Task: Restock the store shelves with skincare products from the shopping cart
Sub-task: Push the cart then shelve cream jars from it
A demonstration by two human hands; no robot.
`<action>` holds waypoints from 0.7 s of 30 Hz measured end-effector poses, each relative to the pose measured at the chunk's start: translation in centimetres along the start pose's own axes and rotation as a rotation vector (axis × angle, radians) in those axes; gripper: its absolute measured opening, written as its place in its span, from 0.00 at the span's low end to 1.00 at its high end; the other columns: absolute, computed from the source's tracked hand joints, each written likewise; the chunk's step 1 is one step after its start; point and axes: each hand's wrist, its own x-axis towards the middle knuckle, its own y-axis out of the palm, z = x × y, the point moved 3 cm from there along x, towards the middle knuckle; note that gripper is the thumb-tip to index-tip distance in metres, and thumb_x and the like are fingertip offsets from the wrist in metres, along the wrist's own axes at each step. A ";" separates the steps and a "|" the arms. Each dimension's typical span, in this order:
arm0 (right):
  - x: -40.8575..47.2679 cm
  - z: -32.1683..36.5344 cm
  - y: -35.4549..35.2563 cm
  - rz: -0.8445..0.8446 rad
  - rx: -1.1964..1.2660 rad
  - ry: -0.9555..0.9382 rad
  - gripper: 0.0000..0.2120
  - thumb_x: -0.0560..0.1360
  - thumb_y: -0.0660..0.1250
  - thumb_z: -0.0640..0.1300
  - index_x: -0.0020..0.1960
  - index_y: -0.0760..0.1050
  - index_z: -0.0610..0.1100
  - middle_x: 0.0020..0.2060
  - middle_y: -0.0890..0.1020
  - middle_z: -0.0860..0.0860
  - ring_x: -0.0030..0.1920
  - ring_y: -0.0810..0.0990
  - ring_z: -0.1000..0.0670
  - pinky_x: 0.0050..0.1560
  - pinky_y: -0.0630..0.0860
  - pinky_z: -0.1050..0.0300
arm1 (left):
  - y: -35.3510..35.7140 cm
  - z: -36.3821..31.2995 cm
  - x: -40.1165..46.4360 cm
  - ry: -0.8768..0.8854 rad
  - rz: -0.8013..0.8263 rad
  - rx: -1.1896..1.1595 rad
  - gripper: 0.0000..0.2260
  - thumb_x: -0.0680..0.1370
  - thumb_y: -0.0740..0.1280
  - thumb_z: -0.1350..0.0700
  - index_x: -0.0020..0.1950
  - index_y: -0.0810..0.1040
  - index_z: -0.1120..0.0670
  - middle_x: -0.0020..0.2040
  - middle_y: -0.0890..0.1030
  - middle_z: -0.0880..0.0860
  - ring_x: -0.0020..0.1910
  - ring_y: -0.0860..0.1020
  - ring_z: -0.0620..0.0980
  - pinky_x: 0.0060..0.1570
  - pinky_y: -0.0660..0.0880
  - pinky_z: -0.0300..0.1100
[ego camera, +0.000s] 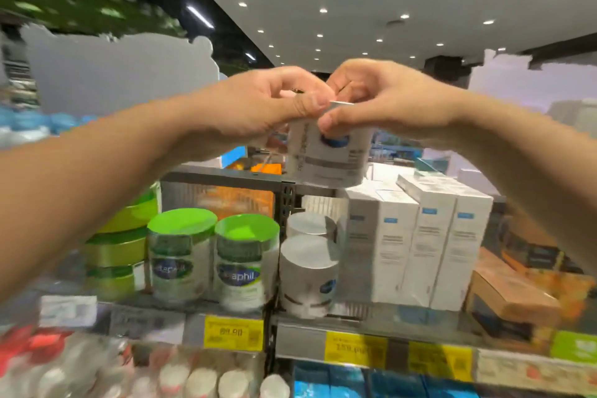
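Above shelf (355, 321): left hand (274, 107) and right hand (381, 100) both pinch top rim of white cream jar (329, 155), fingers curled, jar raised over white-lidded jars (308, 271).

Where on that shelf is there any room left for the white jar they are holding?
Only atop the silver-lidded jars, between the green-lidded jars and white boxes. Elsewhere the row is packed. Both hands hold the white jar above.

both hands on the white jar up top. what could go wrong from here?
1. Both the left hand and the right hand pinch the white jar only near its lid, body hanging free; it could slip.
2. A drop would likely hit the stacked white jars or green-lid Cetaphil jars directly below.
3. The white boxes stand close; a sideways swing could tip them.
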 end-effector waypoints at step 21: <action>8.4 -9.0 5.3 0.362 -0.358 0.131 0.37 0.58 0.84 0.59 0.61 0.70 0.56 0.51 0.82 0.52 0.49 0.83 0.51 0.50 0.81 0.51 | -2.7 9.7 6.9 -0.131 0.262 0.559 0.24 0.63 0.77 0.36 0.57 0.78 0.37 0.62 0.82 0.45 0.59 0.80 0.42 0.63 0.75 0.42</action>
